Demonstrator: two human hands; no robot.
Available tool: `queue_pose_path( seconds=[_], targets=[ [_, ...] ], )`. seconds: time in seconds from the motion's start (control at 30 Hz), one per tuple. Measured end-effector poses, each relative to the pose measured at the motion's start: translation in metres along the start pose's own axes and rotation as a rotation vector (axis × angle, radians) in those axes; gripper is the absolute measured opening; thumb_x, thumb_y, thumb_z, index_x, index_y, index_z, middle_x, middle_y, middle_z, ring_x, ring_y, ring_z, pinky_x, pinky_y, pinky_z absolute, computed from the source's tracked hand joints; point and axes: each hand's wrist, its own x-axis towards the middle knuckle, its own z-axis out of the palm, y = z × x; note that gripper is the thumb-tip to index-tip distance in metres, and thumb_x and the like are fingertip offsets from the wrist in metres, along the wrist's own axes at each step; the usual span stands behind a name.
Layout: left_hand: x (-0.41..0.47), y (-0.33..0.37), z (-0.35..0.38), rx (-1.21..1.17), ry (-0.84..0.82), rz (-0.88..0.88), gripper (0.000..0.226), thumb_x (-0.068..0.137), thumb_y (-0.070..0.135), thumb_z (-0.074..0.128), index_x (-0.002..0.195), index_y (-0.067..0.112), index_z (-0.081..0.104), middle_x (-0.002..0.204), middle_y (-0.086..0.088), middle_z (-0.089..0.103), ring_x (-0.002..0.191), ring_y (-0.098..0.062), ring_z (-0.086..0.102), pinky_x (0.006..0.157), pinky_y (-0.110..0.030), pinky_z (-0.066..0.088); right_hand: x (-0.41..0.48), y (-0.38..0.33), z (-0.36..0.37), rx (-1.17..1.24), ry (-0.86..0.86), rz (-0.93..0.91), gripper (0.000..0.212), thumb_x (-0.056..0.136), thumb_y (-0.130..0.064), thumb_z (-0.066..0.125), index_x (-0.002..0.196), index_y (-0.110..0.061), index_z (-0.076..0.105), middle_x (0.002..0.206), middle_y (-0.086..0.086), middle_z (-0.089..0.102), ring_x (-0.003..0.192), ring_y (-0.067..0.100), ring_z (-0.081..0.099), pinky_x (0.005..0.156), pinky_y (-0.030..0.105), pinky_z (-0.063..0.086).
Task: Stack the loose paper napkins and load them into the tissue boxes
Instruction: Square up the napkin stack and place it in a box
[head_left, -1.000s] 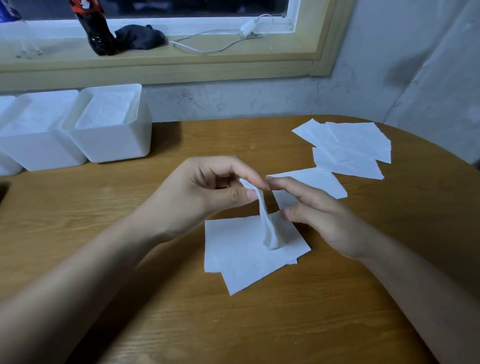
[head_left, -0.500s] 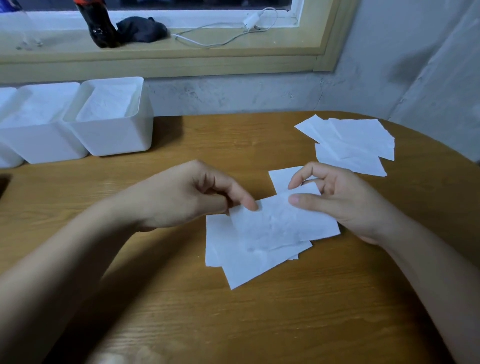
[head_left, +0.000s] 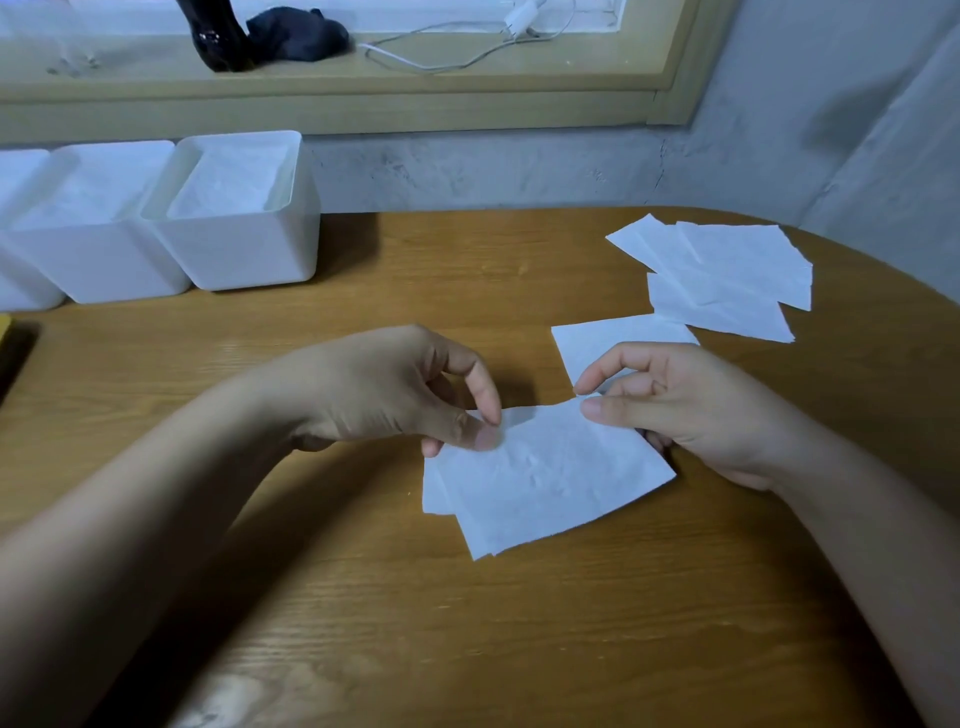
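A brown wooden desk (head_left: 467, 649) with a round edge lies under the left hand (head_left: 384, 389) and the right hand (head_left: 691, 410). Past both hands stands a rough grey wall (head_left: 519, 166). Above the wall runs a pale wooden window ledge (head_left: 363, 88) with a white window frame (head_left: 441, 21). The light is dim.

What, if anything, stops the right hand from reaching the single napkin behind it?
Likely yes, reachable: the single napkin lies bare on the table just beyond the right hand. But that hand pinches the top napkin, so it must release first.
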Motion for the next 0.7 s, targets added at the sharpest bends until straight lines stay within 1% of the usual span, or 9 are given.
queue_pose_path(
  seconds=[0.07,0.17,0.23,0.33,0.4,0.5,0.6,0.63,0.7],
  targets=[
    [0.003,-0.002,0.003,0.04,0.018,-0.035,0.021,0.087,0.037,0.089,0.102,0.028,0.078,0.072,-0.002,0.07,0.068,-0.011,0.062,0.08,-0.03,0.048,0.002,0.003,0.001,-0.021,0.009,-0.003,0.014,0.095,-0.025,0.08,0.107,-0.021,0.075,0.081,0.012,0.073,0.068,0.018,0.055,0.062,0.031,0.045],
    [0.009,-0.006,0.009,0.119,0.083,-0.054,0.018,0.089,0.039,0.087,0.101,0.029,0.077,0.074,0.0,0.073,0.064,-0.005,0.061,0.065,-0.018,0.047,0.003,0.007,0.0,-0.123,0.041,-0.025,0.014,0.096,-0.03,0.08,0.106,-0.026,0.072,0.081,0.012,0.073,0.066,0.025,0.057,0.067,0.037,0.047],
    [0.011,-0.009,0.012,0.147,0.105,-0.054,0.018,0.089,0.041,0.087,0.099,0.029,0.077,0.077,-0.001,0.074,0.062,-0.004,0.061,0.058,-0.015,0.046,0.003,0.008,0.0,-0.16,0.058,-0.033,0.015,0.096,-0.032,0.08,0.107,-0.028,0.07,0.082,0.012,0.073,0.064,0.026,0.058,0.069,0.038,0.049],
    [0.012,-0.013,0.011,0.169,0.116,-0.054,0.017,0.089,0.042,0.087,0.098,0.031,0.077,0.079,-0.002,0.074,0.062,-0.004,0.06,0.058,-0.018,0.046,0.004,0.007,0.002,-0.175,0.086,-0.042,0.017,0.097,-0.032,0.078,0.109,-0.027,0.067,0.08,0.008,0.074,0.061,0.028,0.062,0.068,0.04,0.052],
    [0.014,-0.014,0.01,0.161,0.128,-0.047,0.016,0.089,0.041,0.087,0.097,0.031,0.078,0.082,-0.004,0.074,0.061,-0.002,0.058,0.059,-0.017,0.047,0.004,0.006,0.003,-0.193,0.108,-0.048,0.017,0.097,-0.032,0.078,0.108,-0.027,0.066,0.078,0.006,0.074,0.056,0.025,0.062,0.067,0.039,0.052],
    [0.014,-0.015,0.009,0.196,0.146,-0.056,0.017,0.088,0.044,0.087,0.096,0.033,0.077,0.082,0.002,0.075,0.062,-0.002,0.059,0.059,-0.019,0.047,0.005,0.006,0.006,-0.238,0.135,-0.052,0.018,0.097,-0.035,0.078,0.107,-0.028,0.066,0.072,0.0,0.071,0.05,0.02,0.059,0.067,0.038,0.053],
    [0.014,-0.015,0.007,0.277,0.156,-0.074,0.018,0.088,0.048,0.085,0.096,0.035,0.077,0.085,0.007,0.077,0.07,-0.01,0.065,0.067,-0.029,0.051,0.005,0.007,0.008,-0.282,0.152,-0.058,0.018,0.096,-0.037,0.079,0.105,-0.029,0.065,0.07,-0.002,0.07,0.046,0.019,0.058,0.062,0.035,0.054],
    [0.014,-0.015,0.007,0.304,0.158,-0.08,0.017,0.088,0.049,0.085,0.096,0.036,0.077,0.085,0.01,0.077,0.072,-0.009,0.066,0.069,-0.03,0.052,0.005,0.007,0.009,-0.293,0.159,-0.061,0.019,0.096,-0.037,0.079,0.104,-0.029,0.065,0.07,-0.003,0.07,0.046,0.018,0.058,0.061,0.035,0.054],
    [0.015,-0.015,0.008,0.338,0.16,-0.083,0.016,0.089,0.049,0.085,0.095,0.037,0.077,0.083,0.015,0.075,0.071,-0.002,0.064,0.067,-0.026,0.05,0.005,0.008,0.011,-0.314,0.176,-0.069,0.019,0.095,-0.037,0.08,0.103,-0.029,0.065,0.069,-0.005,0.07,0.045,0.016,0.058,0.058,0.035,0.055]
  ],
)
